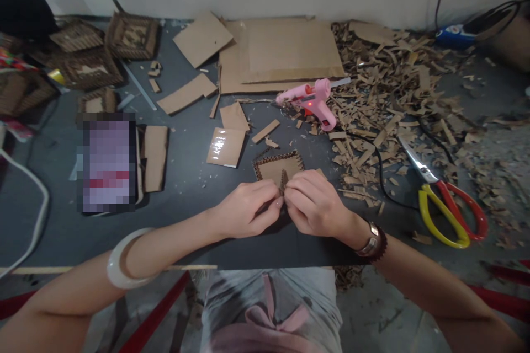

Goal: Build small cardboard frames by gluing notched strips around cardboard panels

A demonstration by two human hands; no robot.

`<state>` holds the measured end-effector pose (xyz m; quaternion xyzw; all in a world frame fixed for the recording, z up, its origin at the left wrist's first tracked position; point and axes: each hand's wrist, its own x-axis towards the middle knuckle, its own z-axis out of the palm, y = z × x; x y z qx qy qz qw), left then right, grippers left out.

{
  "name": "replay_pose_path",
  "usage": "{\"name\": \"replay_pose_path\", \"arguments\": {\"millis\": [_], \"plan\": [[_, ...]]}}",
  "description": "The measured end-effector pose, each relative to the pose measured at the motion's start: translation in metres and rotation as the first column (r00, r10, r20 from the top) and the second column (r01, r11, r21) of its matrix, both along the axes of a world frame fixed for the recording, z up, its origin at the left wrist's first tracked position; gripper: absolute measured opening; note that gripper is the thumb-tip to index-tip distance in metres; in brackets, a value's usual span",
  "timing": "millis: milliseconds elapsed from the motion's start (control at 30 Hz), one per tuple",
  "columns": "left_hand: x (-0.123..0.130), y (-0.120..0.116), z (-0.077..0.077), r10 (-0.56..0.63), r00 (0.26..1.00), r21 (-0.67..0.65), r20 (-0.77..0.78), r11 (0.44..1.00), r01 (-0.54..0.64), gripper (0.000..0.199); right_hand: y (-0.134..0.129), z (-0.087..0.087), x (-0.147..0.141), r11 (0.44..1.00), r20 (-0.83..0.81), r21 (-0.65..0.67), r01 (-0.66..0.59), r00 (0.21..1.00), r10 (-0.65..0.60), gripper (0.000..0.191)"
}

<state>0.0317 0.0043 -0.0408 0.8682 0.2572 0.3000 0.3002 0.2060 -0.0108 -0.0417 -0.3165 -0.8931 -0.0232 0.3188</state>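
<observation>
**Left hand (248, 208) and right hand (314, 202) clenched on a small cardboard piece (275, 170)**

I see both hands closed together, their fingers gripping a raised fold in the small cardboard piece, which has a zigzag brown border. It sits on the dark desk (186, 245), close to the front edge and almost under my hands. Just above it lie a few cardboard offcuts (265, 131) and a shiny, tape-covered cardboard square (227, 146).

Farther up, a pink glue gun (308, 102) lies on its side against large cardboard sheets (281, 55). Its black cord (383, 182) runs through a heap of cardboard scraps (385, 94) towards the right. Scissors with red and yellow handles (447, 207) rest on the right, well apart from my hands. To the left are a pixelated device (108, 162) and woven cardboard boxes (132, 36).
</observation>
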Motion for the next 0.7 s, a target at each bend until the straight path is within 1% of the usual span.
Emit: {"name": "replay_pose_path", "arguments": {"millis": [133,233,367,533,600,700], "plan": [[-0.0001,-0.0004,-0.0007,0.004,1.0,0.009,0.014,1.0,-0.004,0.023,-0.0002,0.0001,0.0003,1.0,0.005,0.0,0.005,1.0,-0.005,0.02],[0.0001,-0.0008,-0.0001,0.013,1.0,0.052,0.014,0.999,-0.013,0.024,0.0003,-0.0005,0.0007,1.0,0.006,0.008,0.005,1.0,-0.005,0.021],[0.0004,-0.0003,-0.0008,0.055,0.998,0.156,0.022,0.986,-0.058,0.025,0.0004,-0.0018,0.0003,1.0,0.014,0.006,0.009,1.0,-0.009,0.022],[0.0009,0.0,-0.0037,0.109,0.994,0.303,0.023,0.947,-0.111,0.028,-0.0004,-0.0053,-0.0017,1.0,-0.017,-0.021,-0.01,1.0,0.009,0.021],[0.0012,-0.0003,-0.0041,0.121,0.992,0.314,0.026,0.942,-0.123,0.028,-0.0009,-0.0068,-0.0026,0.999,-0.036,-0.044,-0.015,0.999,0.014,0.02],[0.0015,-0.0007,-0.0031,0.125,0.992,0.278,0.035,0.952,-0.13,0.028,-0.0014,-0.008,-0.0039,0.996,-0.083,-0.087,-0.025,0.996,0.018,0.018]]}}
